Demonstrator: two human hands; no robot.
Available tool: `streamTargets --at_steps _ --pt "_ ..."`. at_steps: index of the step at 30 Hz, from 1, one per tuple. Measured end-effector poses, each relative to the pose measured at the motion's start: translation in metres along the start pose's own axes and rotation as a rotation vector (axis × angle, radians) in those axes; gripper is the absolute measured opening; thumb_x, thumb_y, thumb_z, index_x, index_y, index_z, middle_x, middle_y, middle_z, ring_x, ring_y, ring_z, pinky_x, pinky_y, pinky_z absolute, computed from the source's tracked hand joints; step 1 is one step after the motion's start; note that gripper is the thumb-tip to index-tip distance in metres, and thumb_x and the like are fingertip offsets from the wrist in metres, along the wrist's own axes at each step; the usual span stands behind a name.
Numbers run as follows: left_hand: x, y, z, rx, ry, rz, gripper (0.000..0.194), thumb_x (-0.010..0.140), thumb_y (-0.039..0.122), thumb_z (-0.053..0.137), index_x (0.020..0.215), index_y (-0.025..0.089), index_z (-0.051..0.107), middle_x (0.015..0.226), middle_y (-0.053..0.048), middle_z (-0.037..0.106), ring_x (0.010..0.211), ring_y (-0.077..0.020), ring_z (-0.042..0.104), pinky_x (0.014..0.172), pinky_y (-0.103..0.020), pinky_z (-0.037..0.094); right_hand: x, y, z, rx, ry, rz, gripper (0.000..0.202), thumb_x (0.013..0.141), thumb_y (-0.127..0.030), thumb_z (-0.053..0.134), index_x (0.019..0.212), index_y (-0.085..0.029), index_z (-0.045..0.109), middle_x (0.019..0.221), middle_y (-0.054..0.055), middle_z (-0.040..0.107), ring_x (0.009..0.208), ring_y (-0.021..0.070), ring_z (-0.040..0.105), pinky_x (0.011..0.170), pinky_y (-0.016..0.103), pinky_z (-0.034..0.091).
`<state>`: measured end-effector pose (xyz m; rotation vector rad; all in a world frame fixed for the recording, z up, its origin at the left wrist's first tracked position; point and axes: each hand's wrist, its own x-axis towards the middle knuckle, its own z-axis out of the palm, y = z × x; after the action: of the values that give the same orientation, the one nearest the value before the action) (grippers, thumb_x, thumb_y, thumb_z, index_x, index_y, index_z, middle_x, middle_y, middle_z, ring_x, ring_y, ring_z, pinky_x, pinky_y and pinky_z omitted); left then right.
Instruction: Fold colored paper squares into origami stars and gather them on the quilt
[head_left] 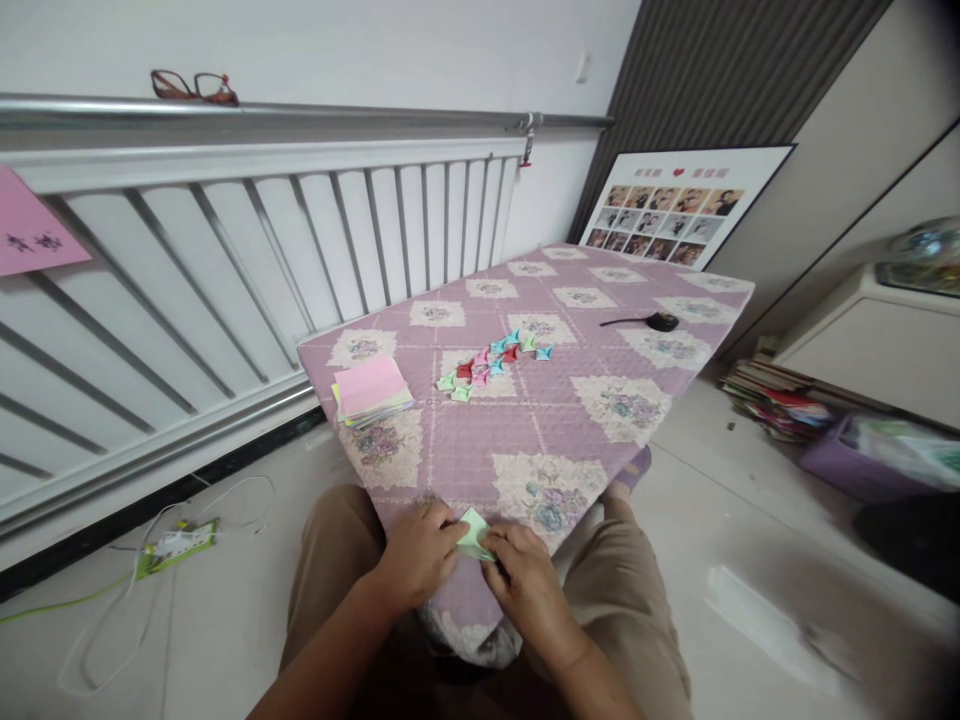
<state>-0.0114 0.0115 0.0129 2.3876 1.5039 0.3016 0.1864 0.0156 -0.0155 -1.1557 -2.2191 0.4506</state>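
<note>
A small folded piece of light green paper (473,536) lies at the near end of the table, between my two hands. My left hand (420,553) pinches its left edge with thumb and fingers. On the right side, my right hand (523,577) grips the paper's edge with curled fingers. Farther up the cloth sit several small folded paper pieces (480,379) in red, pink, blue and green, set out in slanting rows. To their left is a stack of square paper sheets (373,386), pink on top with yellow and other colours beneath.
A purple flowered cloth covers the table (480,455). A black spoon-like object (662,321) rests on its far right. Behind stand a white radiator (337,230) and a photo board (660,205). A power strip (177,545) with cables lies on the floor at left.
</note>
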Motion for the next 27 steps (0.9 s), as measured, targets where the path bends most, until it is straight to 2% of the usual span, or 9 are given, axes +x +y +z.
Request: streamTargets --at_steps 3,6,8,11,14,16,20,24,27 --pt "0.001 0.003 0.002 0.015 0.013 -0.036 0.033 0.084 0.014 0.048 0.113 0.025 0.061 0.103 -0.006 0.056 0.093 -0.0216 0.050 0.080 -0.034 0.042 0.000 0.001 0.002 -0.032 0.011 0.001 0.028 0.077 -0.008 0.054 0.100 -0.022 0.062 0.097 0.007 0.061 0.092 0.0229 0.055 0.082 0.039 0.044" --pt "0.003 0.005 0.004 -0.024 0.043 -0.086 0.030 0.085 0.014 0.045 0.106 0.025 0.065 0.101 -0.005 0.057 0.095 -0.0213 0.050 0.082 -0.033 0.041 0.006 0.001 -0.001 -0.056 -0.011 0.008 0.020 0.079 -0.011 0.054 0.095 -0.021 0.063 0.093 0.006 0.062 0.088 0.0226 0.055 0.079 0.038 0.043" --pt "0.004 0.006 0.003 -0.104 0.084 -0.091 0.028 0.084 0.014 0.046 0.101 0.024 0.066 0.101 -0.005 0.057 0.097 -0.0208 0.049 0.084 -0.033 0.041 0.012 -0.001 -0.007 -0.048 -0.041 0.004 0.012 0.083 -0.016 0.053 0.087 -0.021 0.063 0.084 0.005 0.062 0.082 0.0215 0.056 0.074 0.036 0.043" --pt "0.003 0.007 -0.005 -0.290 0.113 -0.074 0.018 0.084 0.018 0.047 0.087 0.018 0.065 0.095 -0.006 0.058 0.092 -0.0189 0.051 0.082 -0.031 0.040 0.021 -0.008 -0.022 0.067 -0.092 0.021 0.015 0.087 -0.020 0.049 0.077 -0.020 0.060 0.075 0.003 0.060 0.074 0.0188 0.055 0.068 0.031 0.043" --pt "0.000 0.008 -0.016 -0.455 -0.006 -0.143 0.022 0.085 0.025 0.046 0.071 0.015 0.059 0.078 -0.002 0.056 0.075 -0.0154 0.050 0.069 -0.027 0.040 0.028 -0.018 -0.037 0.276 -0.180 0.110 0.017 0.088 -0.024 0.048 0.075 -0.021 0.059 0.071 0.000 0.060 0.069 0.0158 0.056 0.063 0.026 0.042" --pt "-0.001 0.008 -0.021 -0.502 -0.094 -0.184 0.023 0.085 0.027 0.044 0.071 0.015 0.057 0.069 0.001 0.054 0.067 -0.0133 0.048 0.059 -0.023 0.037 0.030 -0.021 -0.042 0.357 -0.231 0.172 0.019 0.087 -0.026 0.049 0.073 -0.021 0.060 0.067 -0.002 0.060 0.064 0.0147 0.055 0.058 0.024 0.041" --pt "-0.001 0.005 -0.020 -0.479 -0.154 -0.227 0.018 0.081 0.025 0.046 0.077 0.015 0.060 0.070 0.003 0.058 0.063 -0.0123 0.049 0.054 -0.022 0.034 0.031 -0.018 -0.036 0.324 -0.241 0.192 0.016 0.084 -0.022 0.051 0.074 -0.021 0.064 0.068 -0.002 0.063 0.062 0.0145 0.056 0.056 0.024 0.041" --pt "0.004 0.004 -0.013 -0.368 -0.132 -0.269 0.016 0.079 0.025 0.049 0.074 0.015 0.061 0.072 0.000 0.061 0.066 -0.0157 0.052 0.058 -0.025 0.034 0.030 -0.009 -0.022 0.164 -0.201 0.128 0.013 0.079 -0.016 0.052 0.078 -0.021 0.064 0.075 0.000 0.065 0.070 0.0161 0.058 0.064 0.026 0.042" --pt "0.008 0.003 -0.010 -0.292 -0.101 -0.280 0.018 0.082 0.027 0.049 0.074 0.017 0.062 0.075 -0.003 0.062 0.072 -0.0184 0.055 0.066 -0.028 0.037 0.030 -0.004 -0.016 0.066 -0.184 0.092 0.011 0.078 -0.015 0.052 0.072 -0.020 0.060 0.074 0.001 0.062 0.072 0.0169 0.056 0.066 0.027 0.041"
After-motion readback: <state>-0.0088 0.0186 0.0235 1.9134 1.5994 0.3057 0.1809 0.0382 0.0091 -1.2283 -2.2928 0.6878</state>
